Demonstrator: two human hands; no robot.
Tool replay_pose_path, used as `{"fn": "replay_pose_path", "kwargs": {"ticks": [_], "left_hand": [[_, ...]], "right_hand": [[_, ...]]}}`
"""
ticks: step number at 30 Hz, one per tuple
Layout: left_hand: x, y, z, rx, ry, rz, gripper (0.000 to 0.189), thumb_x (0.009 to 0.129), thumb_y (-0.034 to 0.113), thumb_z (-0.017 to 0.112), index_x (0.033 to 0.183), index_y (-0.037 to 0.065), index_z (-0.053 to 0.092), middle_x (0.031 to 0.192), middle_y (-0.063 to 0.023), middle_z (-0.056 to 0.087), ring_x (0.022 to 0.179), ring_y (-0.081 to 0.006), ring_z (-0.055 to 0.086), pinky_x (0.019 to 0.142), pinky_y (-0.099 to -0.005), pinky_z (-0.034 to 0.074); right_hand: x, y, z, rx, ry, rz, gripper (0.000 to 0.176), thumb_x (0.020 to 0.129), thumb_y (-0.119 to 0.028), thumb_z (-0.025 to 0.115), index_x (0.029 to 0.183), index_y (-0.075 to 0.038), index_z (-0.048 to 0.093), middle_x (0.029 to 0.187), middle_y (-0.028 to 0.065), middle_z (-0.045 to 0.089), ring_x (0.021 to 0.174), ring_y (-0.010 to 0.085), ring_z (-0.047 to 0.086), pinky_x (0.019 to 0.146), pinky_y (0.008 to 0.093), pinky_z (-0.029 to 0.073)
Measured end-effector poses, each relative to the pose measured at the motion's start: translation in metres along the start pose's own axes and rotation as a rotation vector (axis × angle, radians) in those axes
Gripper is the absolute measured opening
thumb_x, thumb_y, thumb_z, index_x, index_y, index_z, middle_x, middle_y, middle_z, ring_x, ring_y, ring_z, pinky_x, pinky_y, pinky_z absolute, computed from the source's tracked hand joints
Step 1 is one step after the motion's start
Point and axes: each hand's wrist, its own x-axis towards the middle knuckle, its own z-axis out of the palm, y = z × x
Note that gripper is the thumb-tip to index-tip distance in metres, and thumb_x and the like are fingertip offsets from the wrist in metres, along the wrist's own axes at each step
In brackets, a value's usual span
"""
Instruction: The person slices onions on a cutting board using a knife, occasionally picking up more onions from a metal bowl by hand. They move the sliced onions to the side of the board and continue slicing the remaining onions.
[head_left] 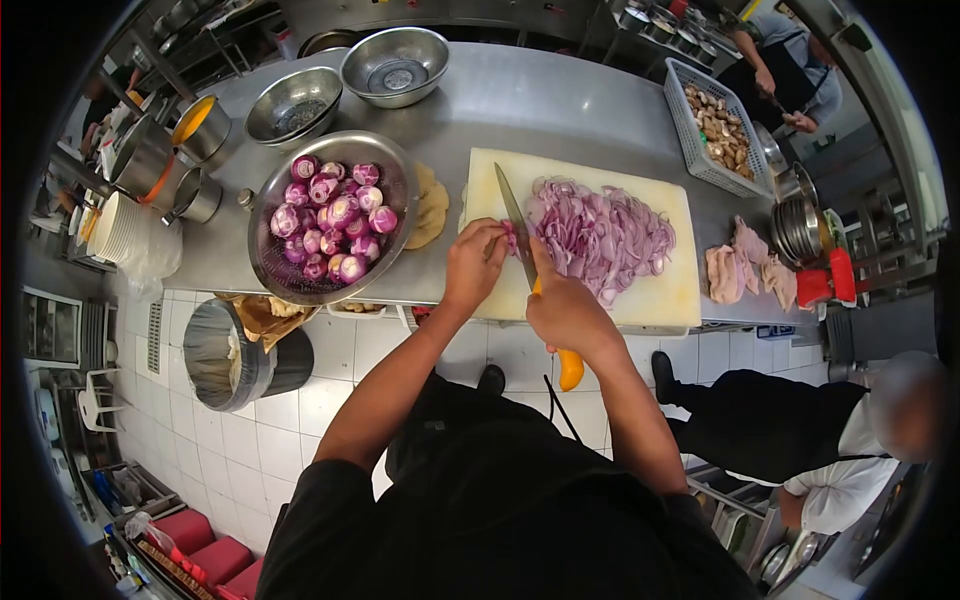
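Note:
My right hand (565, 305) is wrapped round the yellow handle of a kitchen knife (513, 208), whose long blade points away from me over a white cutting board (480, 180). Just left of the blade, my left hand (475, 262) has its fingertips bent on a small piece of red onion (511, 236), partly hidden by the fingers. A wide heap of sliced red onion (600, 235) covers the board to the right of the knife. Left of the board, a steel colander (265, 235) holds many peeled whole red onions (343, 210).
Two steel bowls (395, 68) stand at the back of the steel table. A grey basket (690, 130) of mushrooms and raw pinkish pieces (735, 268) lie to the right. A lined bin (215, 355) is below left. One co-worker (780, 420) stands close at right, another farther back.

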Motion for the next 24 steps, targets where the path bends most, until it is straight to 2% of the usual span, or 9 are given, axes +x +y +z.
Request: {"fn": "replay_pose_path", "kwargs": {"ticks": [3,7,10,13,16,19,22,24], "left_hand": [[0.001,0.002,-0.003,-0.001,-0.011,-0.03,0.01,0.09,0.004,0.073,0.097,-0.003,0.073,0.106,-0.0144,0.072,0.092,-0.0334,0.071,0.084,-0.0384,0.057],[0.001,0.004,-0.004,-0.025,-0.01,-0.021,0.01,0.089,0.004,0.073,0.097,-0.003,0.073,0.106,-0.0147,0.072,0.094,-0.0336,0.071,0.084,-0.0385,0.057],[0.002,0.0,-0.002,-0.005,-0.007,0.01,0.01,0.089,0.004,0.073,0.097,-0.003,0.073,0.106,-0.0153,0.072,0.094,-0.0341,0.071,0.084,-0.0388,0.057],[0.001,-0.005,-0.001,0.017,-0.02,-0.002,0.011,0.089,0.003,0.073,0.098,-0.003,0.074,0.106,-0.0158,0.073,0.093,-0.0346,0.071,0.084,-0.0391,0.057],[0.0,-0.004,-0.001,-0.001,0.0,0.004,0.012,0.089,0.003,0.073,0.099,-0.002,0.074,0.106,-0.0161,0.073,0.093,-0.0347,0.072,0.083,-0.039,0.057],[-0.001,-0.001,-0.004,0.015,-0.012,-0.009,0.013,0.09,0.003,0.073,0.101,-0.003,0.075,0.108,-0.0144,0.075,0.092,-0.0293,0.074,0.083,-0.0353,0.058],[0.0,-0.003,-0.003,0.057,-0.016,-0.013,0.013,0.091,0.003,0.073,0.102,-0.003,0.075,0.109,-0.014,0.075,0.089,-0.0284,0.074,0.081,-0.0344,0.058],[-0.001,-0.002,-0.002,0.018,-0.006,-0.035,0.012,0.089,0.004,0.074,0.1,-0.002,0.075,0.106,-0.0142,0.074,0.09,-0.0315,0.073,0.082,-0.0372,0.058]], "right_hand": [[0.016,0.016,0.017,-0.041,0.093,-0.091,0.08,0.091,-0.007,0.047,0.165,-0.008,0.016,0.085,0.0247,0.071,0.057,0.0322,0.069,0.063,0.0449,0.058],[0.054,0.035,0.043,-0.104,0.223,-0.159,0.079,0.093,-0.008,0.048,0.165,-0.011,0.017,0.091,0.0261,0.072,0.063,0.0343,0.071,0.062,0.0457,0.058],[0.077,0.043,0.053,-0.071,0.382,-0.312,0.084,0.088,-0.007,0.051,0.165,-0.012,0.018,0.103,0.034,0.07,0.088,0.0461,0.071,0.084,0.0529,0.055],[0.071,0.026,0.024,0.105,0.115,-0.114,0.08,0.093,-0.008,0.05,0.166,-0.016,0.017,0.105,0.0306,0.069,0.063,0.0338,0.071,0.06,0.0433,0.059],[0.043,0.008,-0.002,0.103,0.036,-0.036,0.082,0.093,-0.009,0.05,0.166,-0.017,0.017,0.103,0.0296,0.069,0.061,0.0324,0.07,0.06,0.042,0.059],[0.011,-0.01,-0.012,0.073,-0.006,0.012,0.082,0.091,-0.007,0.047,0.167,-0.014,0.015,0.097,0.0264,0.07,0.056,0.0303,0.068,0.06,0.0409,0.059],[0.004,-0.012,-0.009,0.059,-0.024,0.025,0.083,0.09,-0.006,0.045,0.166,-0.011,0.015,0.095,0.0252,0.07,0.055,0.0296,0.067,0.06,0.0406,0.058],[0.003,-0.012,-0.006,0.056,-0.031,0.035,0.083,0.089,-0.006,0.045,0.166,-0.011,0.015,0.094,0.025,0.07,0.055,0.0291,0.067,0.06,0.0406,0.058]]}}
